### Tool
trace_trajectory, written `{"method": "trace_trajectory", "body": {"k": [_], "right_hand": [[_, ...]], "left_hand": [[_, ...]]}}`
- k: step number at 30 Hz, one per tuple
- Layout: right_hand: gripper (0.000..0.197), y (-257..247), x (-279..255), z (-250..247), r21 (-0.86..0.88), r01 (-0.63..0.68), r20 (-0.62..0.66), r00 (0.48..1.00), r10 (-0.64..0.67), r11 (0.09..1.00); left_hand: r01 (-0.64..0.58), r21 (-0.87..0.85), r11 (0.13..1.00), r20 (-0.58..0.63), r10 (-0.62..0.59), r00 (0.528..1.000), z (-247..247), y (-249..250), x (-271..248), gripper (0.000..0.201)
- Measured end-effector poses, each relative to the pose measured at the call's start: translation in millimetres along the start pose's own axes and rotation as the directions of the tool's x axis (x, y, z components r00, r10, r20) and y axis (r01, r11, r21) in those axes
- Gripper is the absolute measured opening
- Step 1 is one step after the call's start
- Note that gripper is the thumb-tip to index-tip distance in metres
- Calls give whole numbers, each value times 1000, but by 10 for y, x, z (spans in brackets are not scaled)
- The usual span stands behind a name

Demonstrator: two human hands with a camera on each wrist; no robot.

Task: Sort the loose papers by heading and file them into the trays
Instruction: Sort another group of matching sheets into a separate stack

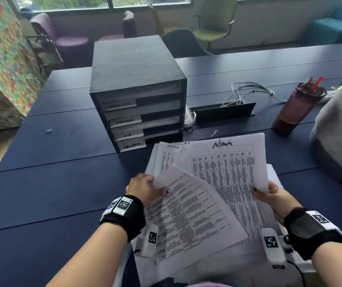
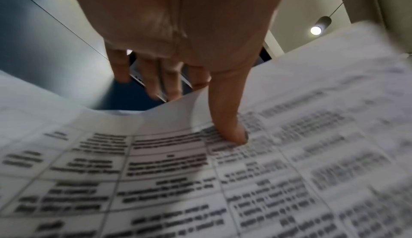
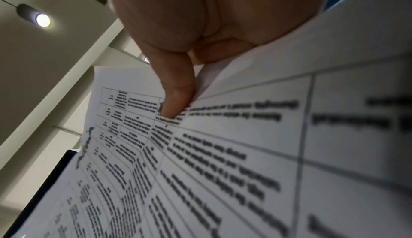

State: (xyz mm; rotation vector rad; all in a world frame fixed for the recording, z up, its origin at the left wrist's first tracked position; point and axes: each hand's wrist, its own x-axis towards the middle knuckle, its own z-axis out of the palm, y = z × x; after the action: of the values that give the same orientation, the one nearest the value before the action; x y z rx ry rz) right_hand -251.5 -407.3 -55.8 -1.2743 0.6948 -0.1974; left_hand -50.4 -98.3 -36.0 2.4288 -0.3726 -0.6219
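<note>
Papers (image 1: 224,183) occupy the lower centre of the head view, fanned between both hands above the dark blue table (image 1: 62,183). Left hand (image 1: 144,188) pinches the upper left corner of a tilted printed sheet (image 1: 188,220): in the left wrist view the thumb (image 2: 231,118) presses on the printed face while the other fingers (image 2: 153,76) extend behind the sheet edge. Right hand (image 1: 273,195) grips the right edge of the sheet headed "admin" (image 1: 228,162), thumb (image 3: 176,97) on the printed table, remaining fingers curled behind the paper. Further sheets protrude at the upper left of the fan, one headed "SECURITY" (image 1: 166,154).

Tray unit (image 1: 137,90), a black box with four stacked slots, stands just above the fan in the centre of the frame. The top label is unreadable; the lower three read "ADMIN" (image 1: 125,121), "H.R" and "SECURITY" (image 1: 132,145). The top edge of the fan lies near the bottom front corner of the unit.

Open table surface extends across the left half of the frame. To the right of the unit sit a cable hatch (image 1: 224,112) with white cables (image 1: 248,90) and a dark tumbler (image 1: 296,106). A grey mass (image 1: 340,125) fills the right edge.
</note>
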Motion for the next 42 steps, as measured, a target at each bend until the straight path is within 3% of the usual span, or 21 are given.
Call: {"method": "trace_trajectory", "body": {"k": [3,6,7,10,11,13,17,18,23,27,29,32,34,36,37,39,41,42], "right_hand": [[67,32,12,-83,-8,5,-76,997,-5,1000],[54,127,4,-209,16,-18,-205,979,21,1000],[59,149,-11,-247,21,-32,-242,970,36,999],[97,278,-27,-402,49,-58,-280,958,70,997],[99,308,-26,-451,71,-58,-284,956,76,996],[86,295,-53,-456,121,-66,-263,960,96,990],[29,245,-58,-440,196,-70,-243,963,117,978],[24,255,-45,-444,195,-72,-246,962,120,978],[25,304,-41,-421,170,-111,-259,954,153,979],[27,382,36,-403,-11,-126,-324,939,115,992],[23,346,44,-332,-120,-154,-323,940,108,981],[23,314,62,-280,-139,-177,-326,937,124,974],[46,318,73,-290,-66,-186,-316,936,156,980],[84,342,94,-323,-29,-191,-312,934,173,981],[91,332,88,-317,-38,-188,-316,934,167,981],[68,321,77,-288,-40,-188,-300,939,167,981],[38,313,80,-268,-64,-206,-304,936,177,977],[33,325,89,-274,-76,-227,-305,932,194,971]], "left_hand": [[-30,-206,978,-29,25,999,-66,-48,-48,9],[-30,-242,970,-212,-22,977,-193,-124,-25,11],[-17,-274,962,-269,-60,961,-236,-153,-12,10],[-1,-358,934,-393,-149,907,-357,-223,-2,9],[9,-364,931,-412,-170,895,-386,-230,3,10],[42,-371,928,-428,-211,879,-417,-221,22,14],[82,-391,917,-388,-245,889,-357,-155,84,12],[84,-399,913,-371,-245,896,-333,-117,102,10],[80,-312,947,-263,-167,950,-153,177,118,9],[76,-173,982,-55,-87,995,228,217,39,11],[59,-76,995,41,-56,998,392,195,-31,12],[43,-19,999,64,-42,997,435,165,-83,24],[38,75,996,55,-42,998,407,143,-61,26],[88,177,980,-30,-84,996,384,113,7,31],[127,164,978,-78,-115,990,371,104,30,33],[205,4,979,-120,-203,972,345,79,71,37],[264,-164,950,-90,-281,955,309,68,100,42],[275,-222,935,-68,-297,953,293,63,110,41]]}}
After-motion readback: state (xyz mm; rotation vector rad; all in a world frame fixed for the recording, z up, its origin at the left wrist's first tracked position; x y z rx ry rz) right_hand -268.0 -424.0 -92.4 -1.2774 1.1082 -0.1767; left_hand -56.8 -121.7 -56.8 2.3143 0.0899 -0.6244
